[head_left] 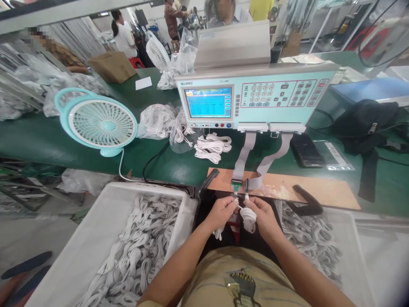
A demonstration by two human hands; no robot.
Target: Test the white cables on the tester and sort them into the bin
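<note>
My left hand (224, 212) pinches a white cable plug just below the small green circuit board (237, 187), and part of a white bundle shows under that palm. My right hand (261, 213) has its thumb and finger closed on the other plug of a white cable, at the black connector (246, 186). Between the hands hangs a coiled white cable (248, 219). Two grey ribbon cables (245, 154) run from the board and connector up to the tester (262, 94), whose screen (209, 102) is lit blue. Whether the plugs are fully seated I cannot tell.
A white bin (96, 221) of bundled cables stands at left, another bin (356, 238) at right. On the green bench are a turquoise fan (104, 121), white cable bundles (213, 147), a phone (307, 150) and a black bag (367, 123). Other people are beyond the bench.
</note>
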